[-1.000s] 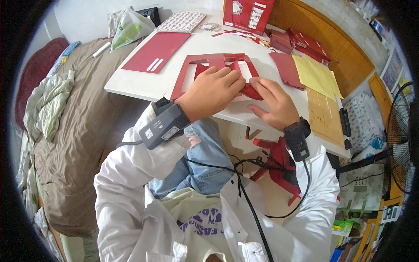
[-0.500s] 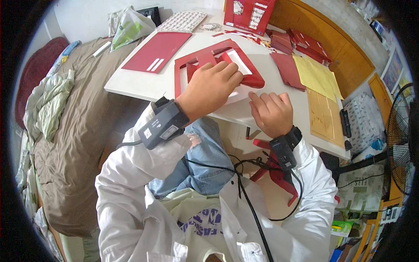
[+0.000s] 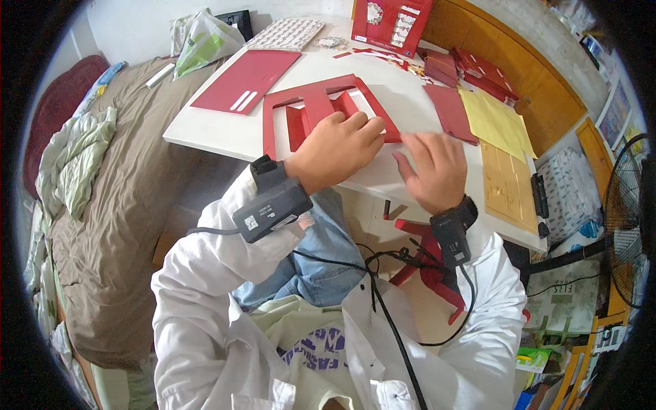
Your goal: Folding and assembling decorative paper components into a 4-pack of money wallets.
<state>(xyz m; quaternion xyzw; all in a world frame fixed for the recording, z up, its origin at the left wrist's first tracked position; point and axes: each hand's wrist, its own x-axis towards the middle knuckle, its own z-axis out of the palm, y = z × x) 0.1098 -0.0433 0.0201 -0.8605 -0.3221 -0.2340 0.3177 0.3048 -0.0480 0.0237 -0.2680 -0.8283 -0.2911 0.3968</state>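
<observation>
A red card box panel point(image 3: 280, 102) with cut-out windows and inward-folded flaps lies near the front edge of the white table point(image 3: 205, 126). Over its near edge my left hand point(image 3: 342, 147) is closed, fingers curled onto the card; the fingertips are hidden beneath the knuckles. Just off the panel's right corner is my right hand point(image 3: 436, 167), thumb apart from its loosely bent, slightly blurred fingers, with nothing seen in it. Both wrists carry black strapped devices.
Behind the panel lie a flat red card sheet point(image 3: 246, 80) and a white patterned tray point(image 3: 285, 33). A finished red box point(image 3: 391, 26) stands at the back. Rightward are red card pieces point(image 3: 451, 113), yellow sheets point(image 3: 497, 119) and a wooden board point(image 3: 509, 181). Black cables point(image 3: 396, 256) hang below the table.
The red panel has turned and settled flatter on the table, shifting slightly left. My left hand has moved slightly right and toward me; my right hand has risen rightward, its fingers loosening.
</observation>
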